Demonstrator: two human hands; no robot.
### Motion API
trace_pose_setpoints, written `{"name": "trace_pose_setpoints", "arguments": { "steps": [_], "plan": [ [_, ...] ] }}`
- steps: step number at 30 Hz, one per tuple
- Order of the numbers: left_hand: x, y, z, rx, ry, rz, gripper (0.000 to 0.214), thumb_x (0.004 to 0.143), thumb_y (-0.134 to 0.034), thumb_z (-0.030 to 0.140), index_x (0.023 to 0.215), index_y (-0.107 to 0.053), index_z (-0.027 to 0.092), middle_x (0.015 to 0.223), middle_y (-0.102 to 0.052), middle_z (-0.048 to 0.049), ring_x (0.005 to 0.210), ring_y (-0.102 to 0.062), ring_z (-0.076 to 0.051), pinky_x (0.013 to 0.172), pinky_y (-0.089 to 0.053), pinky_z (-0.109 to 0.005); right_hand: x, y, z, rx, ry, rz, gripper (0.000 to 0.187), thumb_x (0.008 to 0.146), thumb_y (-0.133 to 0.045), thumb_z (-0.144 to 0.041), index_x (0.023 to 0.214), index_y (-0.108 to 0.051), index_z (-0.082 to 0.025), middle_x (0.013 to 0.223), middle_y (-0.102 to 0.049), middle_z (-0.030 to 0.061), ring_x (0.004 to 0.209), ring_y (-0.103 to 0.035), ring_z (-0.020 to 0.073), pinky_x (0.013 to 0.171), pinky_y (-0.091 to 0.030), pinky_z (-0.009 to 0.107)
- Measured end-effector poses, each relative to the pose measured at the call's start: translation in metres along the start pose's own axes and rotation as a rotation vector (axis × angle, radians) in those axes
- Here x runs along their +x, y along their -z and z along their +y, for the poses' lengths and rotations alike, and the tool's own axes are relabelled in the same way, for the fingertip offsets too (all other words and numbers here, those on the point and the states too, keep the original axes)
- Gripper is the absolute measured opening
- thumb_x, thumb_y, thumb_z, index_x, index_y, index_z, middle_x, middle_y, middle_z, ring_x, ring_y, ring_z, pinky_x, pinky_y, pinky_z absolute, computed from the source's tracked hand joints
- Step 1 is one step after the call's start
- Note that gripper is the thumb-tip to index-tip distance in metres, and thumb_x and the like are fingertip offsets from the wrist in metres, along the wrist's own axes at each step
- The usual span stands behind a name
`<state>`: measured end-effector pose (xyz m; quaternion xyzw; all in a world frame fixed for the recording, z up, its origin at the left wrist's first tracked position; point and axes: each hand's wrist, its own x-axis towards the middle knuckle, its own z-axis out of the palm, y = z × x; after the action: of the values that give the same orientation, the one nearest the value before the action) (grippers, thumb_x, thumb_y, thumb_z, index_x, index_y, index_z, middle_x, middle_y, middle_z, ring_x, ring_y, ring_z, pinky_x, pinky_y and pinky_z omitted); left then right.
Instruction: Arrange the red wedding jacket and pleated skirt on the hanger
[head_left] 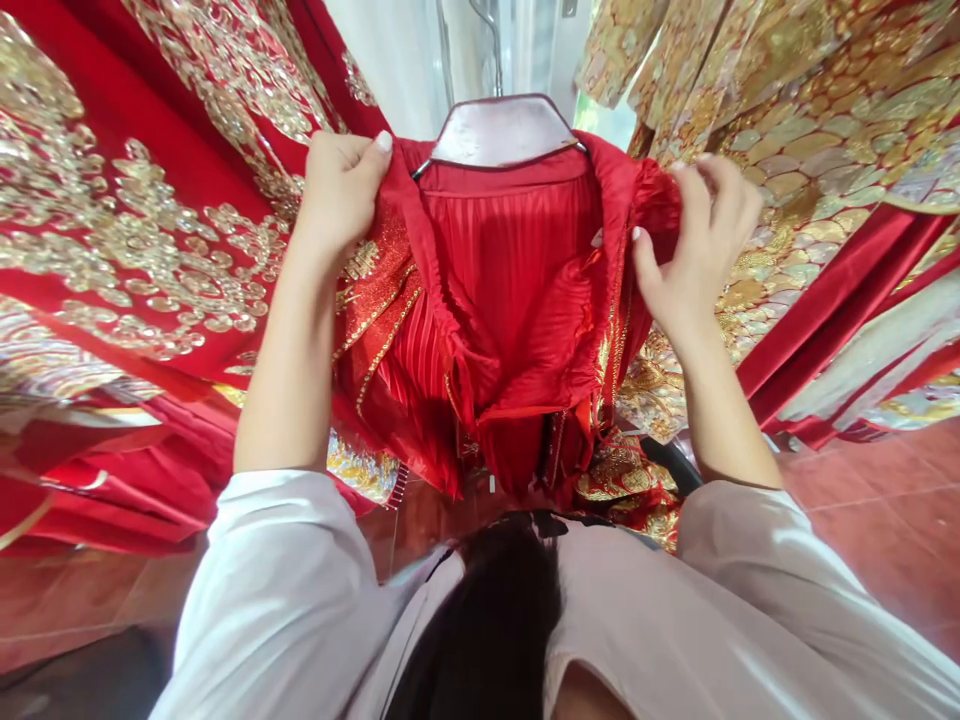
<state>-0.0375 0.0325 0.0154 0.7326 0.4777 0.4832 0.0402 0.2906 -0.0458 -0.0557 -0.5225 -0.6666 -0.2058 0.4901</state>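
A red dress with pleats and gold trim hangs in front of me. Its collar and shoulders sit on a hanger with a broad, pale centre plate and a metal hook. My left hand is closed on the dress at its left shoulder, thumb on top. At the other shoulder, my right hand has the gathered red cloth between its curved fingers and its thumb. The neckline gapes between the hands, showing the pleated inside. Folds hide the lower part of the dress.
Red garments with gold beading hang close on the left. On the right hangs gold patterned fabric, with red velvet beside it. A red-and-gold cloth lies low near me. Reddish tiles cover the floor.
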Motion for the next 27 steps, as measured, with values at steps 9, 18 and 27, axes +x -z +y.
{"name": "trace_pose_setpoints", "arguments": {
  "steps": [9, 18, 27],
  "plan": [
    [-0.014, 0.007, -0.003, -0.016, 0.013, -0.227, 0.062, 0.070, -0.043, 0.081, 0.053, -0.031, 0.022, 0.055, -0.028, 0.0015, 0.059, -0.025, -0.012, 0.062, -0.030, -0.033, 0.050, -0.002, 0.045, 0.321, 0.042, -0.218, 0.058, 0.085, -0.036, -0.071, 0.083, -0.064, -0.020, 0.071, -0.055, 0.0057, 0.067, -0.046, 0.0140, 0.069, -0.035, 0.029],
    [-0.026, 0.010, 0.001, 0.161, -0.098, -0.123, 0.061, 0.078, -0.035, 0.076, 0.056, -0.030, 0.019, 0.058, -0.029, -0.0002, 0.059, -0.026, -0.013, 0.058, -0.025, -0.029, 0.003, -0.006, 0.012, -0.103, -0.155, 0.022, 0.043, 0.094, -0.030, -0.050, 0.071, -0.051, -0.020, 0.071, -0.053, 0.0101, 0.074, -0.051, 0.0206, 0.076, -0.040, 0.038],
    [-0.028, 0.010, 0.004, 0.180, -0.111, -0.120, 0.053, 0.084, -0.037, 0.063, 0.056, -0.027, 0.019, 0.060, -0.026, -0.0006, 0.059, -0.024, -0.013, 0.057, -0.022, -0.029, -0.008, 0.004, 0.033, 0.416, -0.260, -0.299, 0.044, 0.085, -0.050, -0.050, 0.056, -0.037, -0.018, 0.052, -0.033, -0.0008, 0.048, -0.027, 0.0079, 0.048, -0.024, 0.024]
  ]
}}
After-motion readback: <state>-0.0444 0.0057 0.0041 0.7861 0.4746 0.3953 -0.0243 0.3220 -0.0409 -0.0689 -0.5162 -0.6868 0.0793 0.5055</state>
